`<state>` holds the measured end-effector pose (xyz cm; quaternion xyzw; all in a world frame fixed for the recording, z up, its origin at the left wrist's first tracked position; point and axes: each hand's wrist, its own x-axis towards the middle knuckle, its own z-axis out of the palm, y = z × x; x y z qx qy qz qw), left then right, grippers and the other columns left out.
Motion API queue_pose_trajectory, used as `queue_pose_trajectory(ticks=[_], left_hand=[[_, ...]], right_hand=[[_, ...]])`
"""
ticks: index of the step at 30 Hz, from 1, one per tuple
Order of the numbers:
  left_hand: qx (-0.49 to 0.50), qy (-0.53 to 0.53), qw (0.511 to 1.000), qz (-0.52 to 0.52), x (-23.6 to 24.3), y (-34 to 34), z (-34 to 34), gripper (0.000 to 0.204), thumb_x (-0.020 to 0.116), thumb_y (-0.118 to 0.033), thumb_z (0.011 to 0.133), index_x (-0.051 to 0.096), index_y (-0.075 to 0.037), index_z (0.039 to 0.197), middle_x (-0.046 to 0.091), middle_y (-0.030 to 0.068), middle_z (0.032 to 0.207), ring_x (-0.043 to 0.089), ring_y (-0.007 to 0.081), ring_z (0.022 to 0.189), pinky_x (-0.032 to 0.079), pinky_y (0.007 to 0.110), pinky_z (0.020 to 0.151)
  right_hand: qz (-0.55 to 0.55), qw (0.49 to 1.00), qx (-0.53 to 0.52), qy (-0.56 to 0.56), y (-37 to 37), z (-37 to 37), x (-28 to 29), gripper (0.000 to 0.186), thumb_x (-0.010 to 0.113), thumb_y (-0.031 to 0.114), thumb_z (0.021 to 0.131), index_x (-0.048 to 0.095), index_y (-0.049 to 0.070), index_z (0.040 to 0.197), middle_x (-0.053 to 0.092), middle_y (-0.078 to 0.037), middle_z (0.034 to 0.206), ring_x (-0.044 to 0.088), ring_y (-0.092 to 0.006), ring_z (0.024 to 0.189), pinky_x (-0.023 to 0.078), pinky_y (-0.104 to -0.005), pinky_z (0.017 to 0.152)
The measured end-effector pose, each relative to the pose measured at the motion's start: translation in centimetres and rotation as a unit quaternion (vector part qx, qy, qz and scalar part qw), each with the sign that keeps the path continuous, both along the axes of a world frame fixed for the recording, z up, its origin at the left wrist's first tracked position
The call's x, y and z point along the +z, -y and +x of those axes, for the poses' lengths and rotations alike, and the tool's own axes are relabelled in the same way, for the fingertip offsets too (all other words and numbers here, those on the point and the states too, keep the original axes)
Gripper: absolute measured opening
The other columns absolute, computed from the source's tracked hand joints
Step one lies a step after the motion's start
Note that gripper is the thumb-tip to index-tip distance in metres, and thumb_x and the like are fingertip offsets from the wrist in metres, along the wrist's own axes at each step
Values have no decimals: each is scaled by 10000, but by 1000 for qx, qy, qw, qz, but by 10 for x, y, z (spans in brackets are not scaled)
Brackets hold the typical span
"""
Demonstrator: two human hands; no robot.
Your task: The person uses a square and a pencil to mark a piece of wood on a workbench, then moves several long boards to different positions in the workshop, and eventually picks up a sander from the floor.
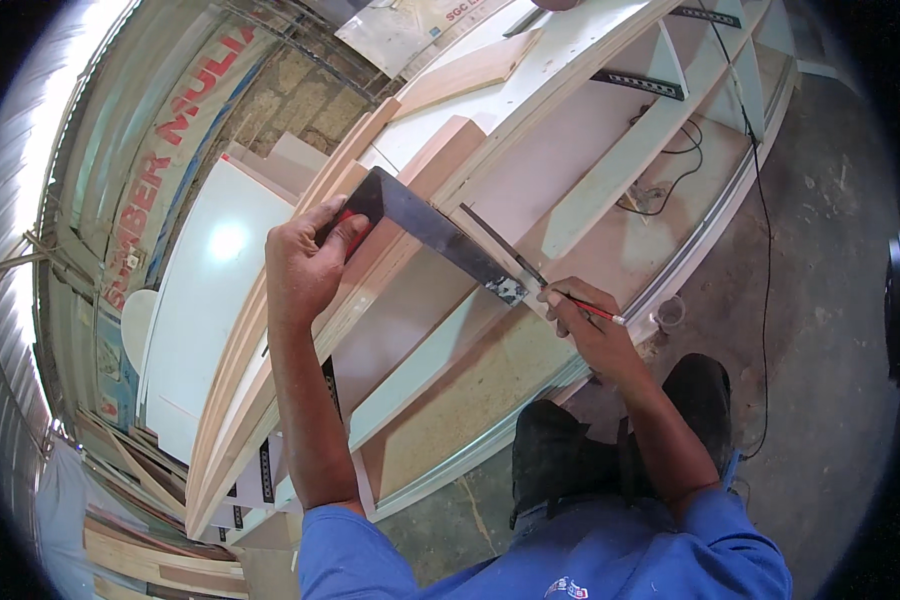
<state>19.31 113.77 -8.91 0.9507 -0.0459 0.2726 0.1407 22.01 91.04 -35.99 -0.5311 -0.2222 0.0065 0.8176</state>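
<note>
My left hand (305, 260) grips the red-and-black handle of a square (440, 240), whose wide metal blade lies across a pale wooden piece of a curved white cabinet frame. My right hand (585, 320), at the blade's far end, is closed on a red pencil (605, 315), pointing up-left toward the wood. A thin dark line or strip (490, 228) runs beside the blade toward the pencil; I cannot make out which it is. Long light wooden strips (240, 370) run along the frame under and beside my left forearm.
Loose boards (465, 75) rest on the white top. Black slotted brackets (638, 84) sit between the frame's ribs. A black cable (765, 300) runs down to the grey floor (815, 330) at right. A white panel (200, 300) leans at left. More timber (160, 560) lies lower left.
</note>
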Motion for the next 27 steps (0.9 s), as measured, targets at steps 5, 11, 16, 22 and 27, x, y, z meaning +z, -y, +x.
queue_pose_trajectory(ticks=[5,11,16,22,27], left_hand=[[0,-10,1000,-9,1,0,1,362,761,-128,897,701,50,1206,776,179,943,692,118,811,556,295,749],[6,-23,1000,-20,1,0,1,360,756,-108,899,695,58,1213,777,172,966,691,121,825,554,290,760],[12,-29,999,-24,4,2,2,353,755,-103,899,699,54,1210,777,172,962,688,119,823,554,293,761],[2,-12,1000,-23,1,2,1,352,764,-119,895,706,49,1198,778,168,934,688,114,798,552,293,746],[18,-6,1000,-16,-1,2,0,355,773,-133,882,714,31,1192,776,175,916,704,136,773,552,297,732]], right_hand=[[-13,1000,20,-4,4,-2,-1,269,560,227,1043,677,-4,1113,610,-40,814,526,-90,680,433,-259,612],[-12,1000,22,-15,7,-2,0,274,552,234,1048,675,-3,1111,607,-39,805,530,-89,685,437,-253,616],[-19,1000,23,-6,10,2,2,275,549,231,1050,678,-5,1111,610,-46,828,537,-92,695,440,-259,618],[17,996,-8,82,8,10,4,301,538,208,1049,678,-58,1060,556,-54,798,542,-119,665,445,-286,598],[8,989,-73,129,11,14,33,286,538,188,1035,683,-56,1064,551,-63,794,542,-134,675,445,-294,622]])
